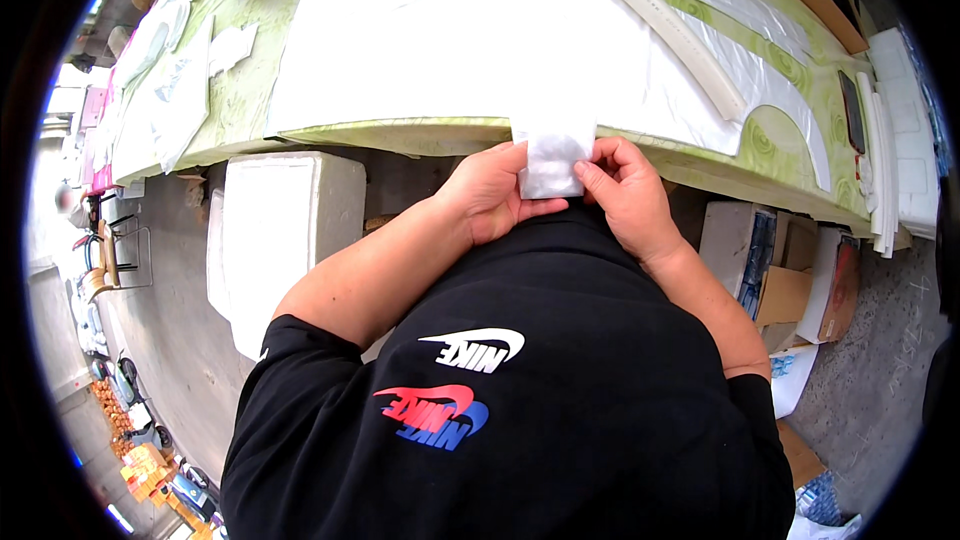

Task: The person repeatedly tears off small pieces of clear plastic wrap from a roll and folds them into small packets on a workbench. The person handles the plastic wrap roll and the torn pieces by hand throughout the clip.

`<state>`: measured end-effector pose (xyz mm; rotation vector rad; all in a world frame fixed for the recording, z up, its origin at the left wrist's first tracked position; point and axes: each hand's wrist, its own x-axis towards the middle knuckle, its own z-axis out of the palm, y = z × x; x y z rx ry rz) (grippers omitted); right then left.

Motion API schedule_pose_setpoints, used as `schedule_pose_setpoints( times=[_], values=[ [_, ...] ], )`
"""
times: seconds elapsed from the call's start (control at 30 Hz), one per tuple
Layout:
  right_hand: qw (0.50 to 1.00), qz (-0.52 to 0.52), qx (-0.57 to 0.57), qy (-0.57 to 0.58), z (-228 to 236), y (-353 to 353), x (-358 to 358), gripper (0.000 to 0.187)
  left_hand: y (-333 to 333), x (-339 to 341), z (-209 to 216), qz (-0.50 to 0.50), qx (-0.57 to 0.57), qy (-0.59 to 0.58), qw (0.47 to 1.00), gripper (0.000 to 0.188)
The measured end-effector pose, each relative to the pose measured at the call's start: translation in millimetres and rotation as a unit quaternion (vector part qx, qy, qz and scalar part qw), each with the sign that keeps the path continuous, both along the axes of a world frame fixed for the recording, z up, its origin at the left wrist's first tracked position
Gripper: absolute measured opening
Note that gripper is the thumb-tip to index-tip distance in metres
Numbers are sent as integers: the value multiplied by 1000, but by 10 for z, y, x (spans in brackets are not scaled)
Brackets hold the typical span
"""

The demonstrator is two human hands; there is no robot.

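A small white, slightly see-through plastic pouch (pixel 556 162) is held between my two hands at the table's near edge, close to my body. My left hand (pixel 492 192) grips its left side, with the fingers curled beneath and behind it. On the other side, my right hand (pixel 632 192) pinches the pouch's right edge between thumb and bent fingers. The pouch's upper end overlaps the rim of a large white sheet (pixel 430 45) spread over the table. What the pouch contains, if anything, I cannot make out.
A green patterned cloth covers the table (pixel 240 90). A long pale rod (pixel 665 25) lies across the sheet's right side. A dark phone (pixel 851 112) rests at the far right. Under the table stand a white foam box (pixel 285 215) and several cartons (pixel 785 295). White plastic pieces (pixel 190 70) lie left.
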<state>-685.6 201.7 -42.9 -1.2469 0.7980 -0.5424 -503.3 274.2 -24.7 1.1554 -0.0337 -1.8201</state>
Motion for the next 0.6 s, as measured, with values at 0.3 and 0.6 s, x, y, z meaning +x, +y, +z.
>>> schedule_pose_setpoints(
  times=[0.3,0.6],
  values=[
    [1000,-8,-8,-3,-57,2,0,10,42,54,4,27,-4,32,999,43],
    [1000,-18,-8,11,-79,-14,17,10,-13,46,-28,-44,-13,-32,998,35]
  ],
)
